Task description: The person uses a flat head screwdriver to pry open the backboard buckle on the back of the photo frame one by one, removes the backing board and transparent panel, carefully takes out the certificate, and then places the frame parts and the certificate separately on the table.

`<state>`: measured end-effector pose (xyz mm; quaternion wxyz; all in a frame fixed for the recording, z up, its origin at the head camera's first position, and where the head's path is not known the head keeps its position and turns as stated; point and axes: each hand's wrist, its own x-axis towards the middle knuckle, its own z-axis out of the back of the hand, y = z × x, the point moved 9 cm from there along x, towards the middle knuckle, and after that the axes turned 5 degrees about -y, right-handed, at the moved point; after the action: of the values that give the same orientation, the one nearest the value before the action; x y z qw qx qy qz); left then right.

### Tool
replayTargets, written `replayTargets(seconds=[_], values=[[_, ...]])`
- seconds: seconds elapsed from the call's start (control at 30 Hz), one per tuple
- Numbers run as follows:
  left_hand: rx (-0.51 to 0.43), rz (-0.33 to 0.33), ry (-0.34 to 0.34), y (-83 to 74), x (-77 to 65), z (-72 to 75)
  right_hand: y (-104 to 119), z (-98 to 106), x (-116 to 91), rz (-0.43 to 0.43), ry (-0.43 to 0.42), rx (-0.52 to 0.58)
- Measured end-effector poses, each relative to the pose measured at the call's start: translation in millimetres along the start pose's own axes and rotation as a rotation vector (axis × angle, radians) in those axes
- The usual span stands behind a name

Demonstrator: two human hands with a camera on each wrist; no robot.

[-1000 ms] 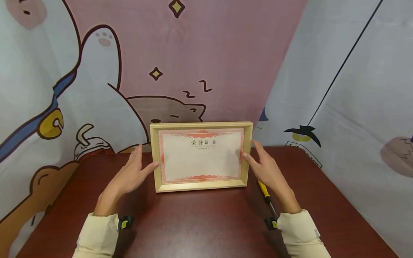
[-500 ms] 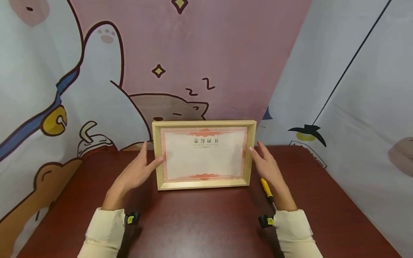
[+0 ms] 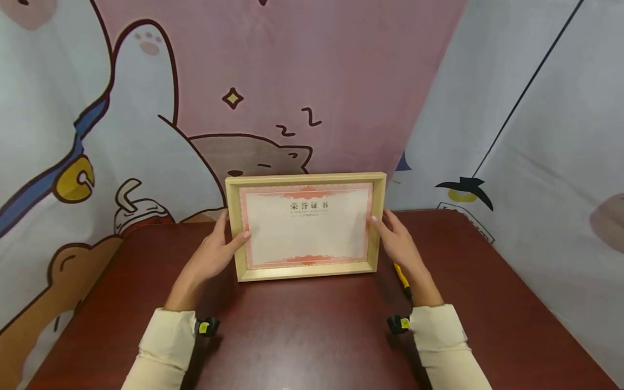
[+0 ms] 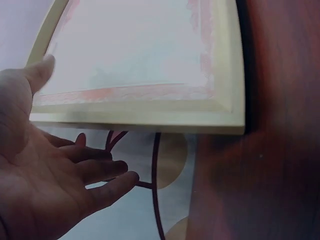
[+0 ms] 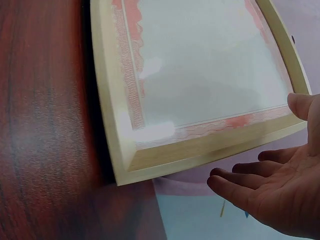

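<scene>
A pale wooden picture frame (image 3: 306, 271) stands upright near the far side of the table, holding a white certificate (image 3: 307, 238) with a red border and Chinese lettering. At its left side is my left hand (image 3: 210, 257), the thumb in front of the side rail and the other fingers spread loosely outside it. My right hand (image 3: 402, 246) mirrors this on the right, thumb over the front of the rail. In both wrist views the frame's side edge (image 4: 135, 125) runs between thumb and fingers, which are nearly straight. The fingers of the right hand (image 5: 240, 182) show apart from the edge.
A yellow-handled tool (image 3: 402, 279) lies on the dark red table (image 3: 302, 330), partly hidden by the right forearm. Cloth with cartoon animals (image 3: 341, 81) hangs close behind the table and along both sides.
The left hand has come in toward the frame, its thumb now further over the front. The right hand's thumb drew off the rail slightly, then returned. The head view has shifted a little.
</scene>
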<state>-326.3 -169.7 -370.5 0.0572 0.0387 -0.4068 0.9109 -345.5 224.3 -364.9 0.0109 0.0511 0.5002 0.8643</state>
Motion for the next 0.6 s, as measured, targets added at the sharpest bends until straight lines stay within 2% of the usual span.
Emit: replayTargets(seconds=[0.2,0.6], values=[[-0.074,-0.011,-0.034,0.6,2.2,-2.3,-5,-3,3,-0.02,-0.001,0.028],[-0.155,-0.031,-0.085,0.9,5.1,-9.0,-12,-9,8,-0.03,-0.017,0.07]])
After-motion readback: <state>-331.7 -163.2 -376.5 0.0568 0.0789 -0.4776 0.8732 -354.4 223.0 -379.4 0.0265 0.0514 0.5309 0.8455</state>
